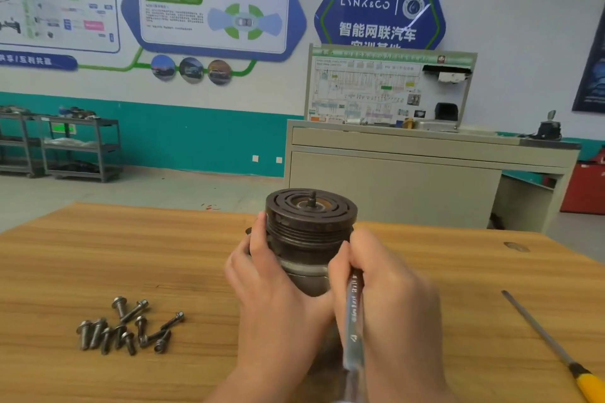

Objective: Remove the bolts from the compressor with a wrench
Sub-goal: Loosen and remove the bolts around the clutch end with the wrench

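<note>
The compressor stands upright on the wooden table, its dark grooved pulley and threaded shaft on top. My left hand grips its left side, thumb up against the pulley rim. My right hand holds a steel wrench against the compressor's right side; the wrench head is hidden behind my fingers. Several loose bolts lie in a heap on the table to the left.
A long screwdriver with a yellow handle lies on the table at the right. Beyond the table stand a beige training bench with a wiring board and grey shelf carts along the wall.
</note>
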`<state>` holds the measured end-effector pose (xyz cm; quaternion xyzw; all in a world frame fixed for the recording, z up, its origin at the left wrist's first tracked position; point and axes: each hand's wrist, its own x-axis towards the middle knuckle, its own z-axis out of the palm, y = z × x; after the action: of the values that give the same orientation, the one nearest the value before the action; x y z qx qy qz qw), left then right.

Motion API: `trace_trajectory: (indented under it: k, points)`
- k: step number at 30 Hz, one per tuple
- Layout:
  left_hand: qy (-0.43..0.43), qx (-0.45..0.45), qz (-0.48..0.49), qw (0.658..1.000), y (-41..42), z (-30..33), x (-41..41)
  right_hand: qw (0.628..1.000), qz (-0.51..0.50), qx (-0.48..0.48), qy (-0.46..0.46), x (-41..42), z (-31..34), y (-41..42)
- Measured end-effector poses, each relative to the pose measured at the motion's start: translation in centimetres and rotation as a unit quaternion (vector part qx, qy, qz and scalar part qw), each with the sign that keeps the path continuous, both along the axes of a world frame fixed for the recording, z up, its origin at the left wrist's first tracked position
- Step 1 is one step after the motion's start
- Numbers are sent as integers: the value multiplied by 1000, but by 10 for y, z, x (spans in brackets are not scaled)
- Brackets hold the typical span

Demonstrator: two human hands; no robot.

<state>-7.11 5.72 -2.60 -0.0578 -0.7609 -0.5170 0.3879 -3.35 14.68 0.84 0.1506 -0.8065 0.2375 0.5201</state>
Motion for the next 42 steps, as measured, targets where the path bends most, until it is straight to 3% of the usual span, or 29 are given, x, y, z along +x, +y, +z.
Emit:
trace_trajectory:
  k: [3, 5, 7, 10, 18, 24, 30, 35, 38, 40, 42]
  points:
    - [3, -24, 15, 1000, 0, -8, 0, 977, 118, -171, -56, 0, -12, 17]
    - [2, -33, 25, 999, 1, -6, 0, 909, 258, -291, -147, -2, -16, 32]
    - [10, -37, 24, 999, 0, -6, -1, 847, 336, -328, -249, -8, -20, 43]
    - [26, -45, 30, 998, 1, -8, -2, 786, 390, -389, -280, -11, -19, 47]
    - [40, -45, 30, 998, 0, -10, -5, 865, 291, -395, -106, -14, 1, 44]
    - [39, -42, 26, 998, 0, -11, -4, 819, 286, -484, -115, -18, 3, 38]
    - [30, -51, 19, 998, 0, -10, -2, 837, 253, -479, -83, -18, 0, 28]
    - [21, -55, 13, 998, 0, -8, -2, 916, 101, -387, 38, -17, 5, 7]
    - [11, -56, 2, 998, -2, -10, -2, 962, 3, -261, 85, -15, 1, -12]
    - [9, -58, -9, 998, -2, -10, -1, 967, -24, -229, 106, -15, -6, -17]
    - [13, -56, -2, 998, -2, -10, -1, 950, 10, -297, 92, -15, -10, -10]
